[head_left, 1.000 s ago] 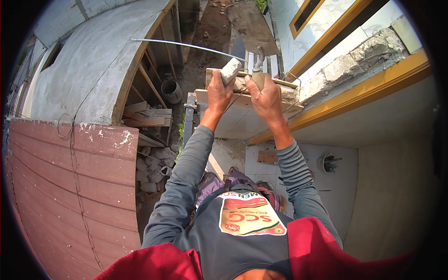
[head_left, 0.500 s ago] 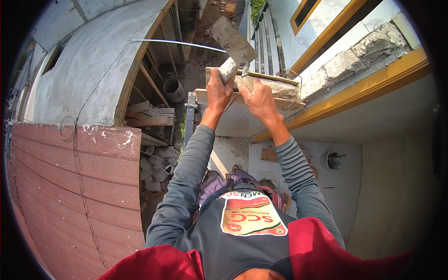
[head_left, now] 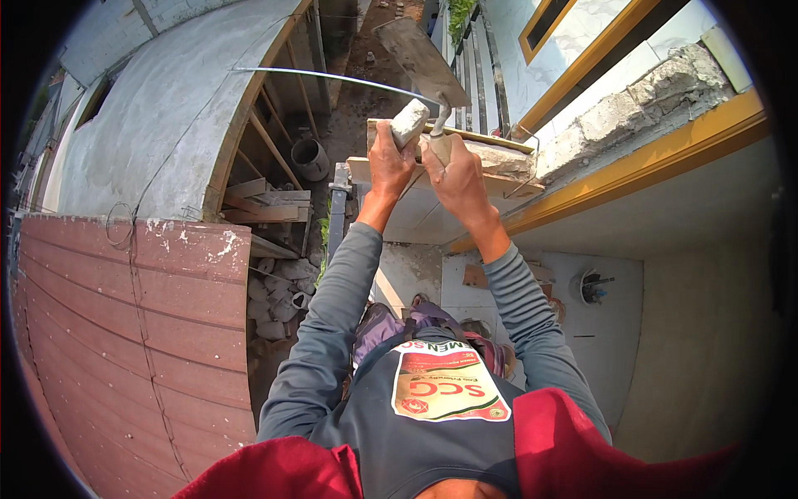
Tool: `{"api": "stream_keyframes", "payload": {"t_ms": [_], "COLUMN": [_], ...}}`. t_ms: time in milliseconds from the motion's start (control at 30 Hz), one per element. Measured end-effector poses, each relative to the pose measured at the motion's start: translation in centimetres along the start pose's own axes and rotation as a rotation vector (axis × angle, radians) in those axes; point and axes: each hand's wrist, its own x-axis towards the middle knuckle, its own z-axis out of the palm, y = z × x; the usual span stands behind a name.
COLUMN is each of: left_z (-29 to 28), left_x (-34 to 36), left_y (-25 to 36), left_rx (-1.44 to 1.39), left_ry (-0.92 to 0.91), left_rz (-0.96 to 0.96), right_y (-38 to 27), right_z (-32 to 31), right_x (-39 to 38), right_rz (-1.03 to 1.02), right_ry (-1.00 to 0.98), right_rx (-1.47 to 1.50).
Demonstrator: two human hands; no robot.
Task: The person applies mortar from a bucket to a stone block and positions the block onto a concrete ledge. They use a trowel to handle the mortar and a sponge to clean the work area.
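My left hand (head_left: 389, 162) is closed around a grey, rough block piece (head_left: 410, 121), its upper end sticking out above my fingers. Just right of it, my right hand (head_left: 457, 176) grips the handle of a mortar-stained trowel (head_left: 422, 62). The trowel's flat blade points up and away to the left, past the block piece. Both hands are held over a ledge with wooden form boards (head_left: 499, 181) along its sides. Rough masonry (head_left: 503, 160) lies between those boards, partly covered by my hands.
A broken block wall top (head_left: 640, 104) runs off to the right above a yellow beam (head_left: 640, 170). Down left are a grey bucket (head_left: 310, 159), rubble (head_left: 278, 303) and a reddish-brown sheet roof (head_left: 133, 316). A white pail (head_left: 592, 287) stands on the floor below.
The trowel blade has turned and shifted to the right, now lying more level. My right hand has moved slightly left; my left hand keeps the block piece in nearly the same place.
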Motion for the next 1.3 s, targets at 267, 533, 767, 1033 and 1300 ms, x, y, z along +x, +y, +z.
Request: {"api": "stream_keyframes", "payload": {"t_ms": [267,533,767,1033,1300], "left_z": [0.0,-0.4,-0.2,-0.1,-0.2], "left_x": [0.5,0.4,0.7,0.6,0.1], "left_y": [0.3,0.0,0.6,0.4,1.1], "left_rx": [-0.007,-0.028,-0.014,0.0,-0.037], "left_ry": [0.053,0.027,0.035,0.013,0.016], "left_rz": [0.063,0.013,0.029,0.037,0.018], "right_y": [-2.1,-3.7,-1.3,-0.6,-1.2], "right_z": [-1.3,-1.9,-1.0,-0.7,-0.5], "right_x": [0.0,0.8,0.9,0.6,0.2], "right_rz": [0.011,-0.046,-0.036,-0.045,-0.152], "right_ry": [0.096,0.101,-0.058,-0.056,0.15], "right_rx": [0.171,0.186,-0.041,-0.097,0.176]}}
